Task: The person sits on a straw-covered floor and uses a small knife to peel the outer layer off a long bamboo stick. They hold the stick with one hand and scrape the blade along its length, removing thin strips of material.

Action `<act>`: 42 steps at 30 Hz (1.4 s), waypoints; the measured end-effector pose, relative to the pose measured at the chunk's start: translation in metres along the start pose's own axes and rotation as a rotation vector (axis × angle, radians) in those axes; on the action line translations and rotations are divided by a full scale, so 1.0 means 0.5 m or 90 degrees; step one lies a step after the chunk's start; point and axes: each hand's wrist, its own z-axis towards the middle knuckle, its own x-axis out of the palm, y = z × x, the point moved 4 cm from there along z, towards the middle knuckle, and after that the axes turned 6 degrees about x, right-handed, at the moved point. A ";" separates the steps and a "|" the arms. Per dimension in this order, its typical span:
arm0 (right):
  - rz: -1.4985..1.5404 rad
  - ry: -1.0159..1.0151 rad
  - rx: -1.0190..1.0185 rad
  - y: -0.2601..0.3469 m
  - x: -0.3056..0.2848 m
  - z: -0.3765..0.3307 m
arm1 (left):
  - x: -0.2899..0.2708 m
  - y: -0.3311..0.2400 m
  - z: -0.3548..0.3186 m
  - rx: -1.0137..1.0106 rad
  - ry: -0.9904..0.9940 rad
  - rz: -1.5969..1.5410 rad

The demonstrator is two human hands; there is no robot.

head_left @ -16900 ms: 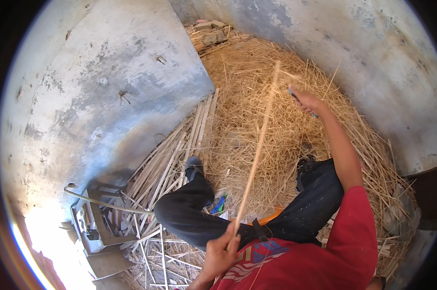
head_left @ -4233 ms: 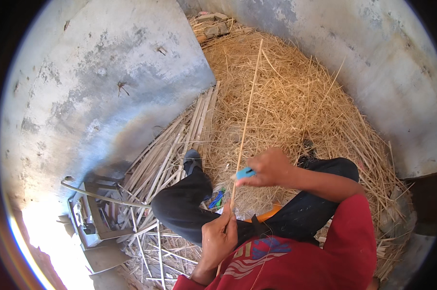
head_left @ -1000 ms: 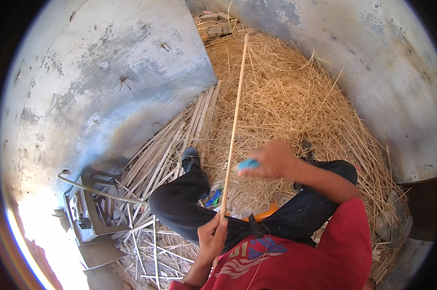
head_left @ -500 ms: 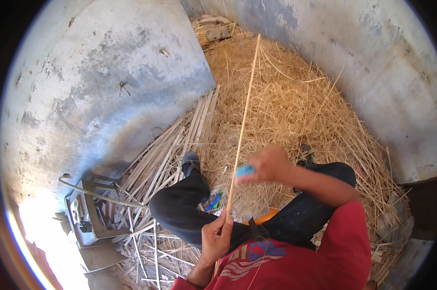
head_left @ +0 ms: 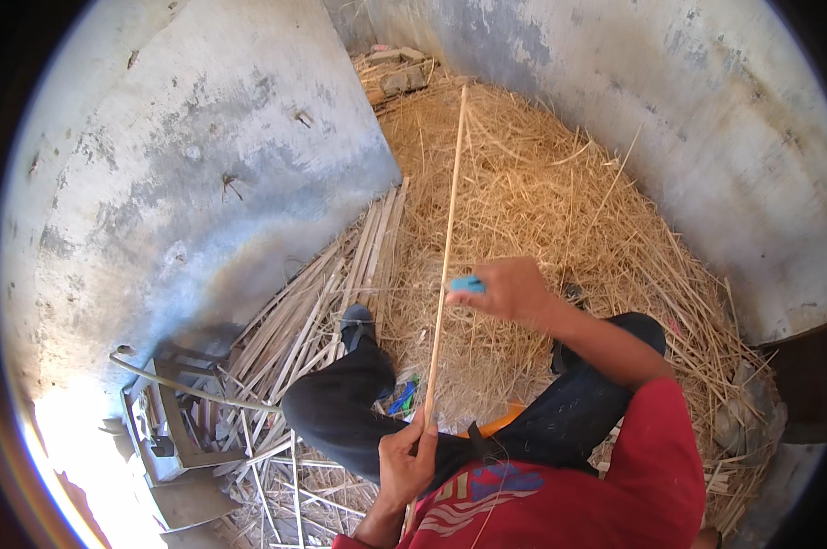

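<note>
Straw-coloured cane [head_left: 445, 247]: long, thin, running from 6 o'clock up to 12 o'clock over the straw [head_left: 560, 210]. Left hand [head_left: 406, 462] clamped on its lower end, near the lap. Right hand [head_left: 512, 291] closed on a blue tool [head_left: 467, 285], set against the cane at mid-length. Progress, judged: lower half worked, upper half left. Finished canes [head_left: 331, 302] stacked at 9 o'clock, beside the wall [head_left: 203, 165].

One head camera looks steeply down, close over the lap and straw floor [head_left: 560, 201]
</note>
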 end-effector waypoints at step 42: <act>0.077 0.110 0.361 -0.191 -0.060 0.058 | -0.041 0.056 -0.076 -0.179 0.012 -0.276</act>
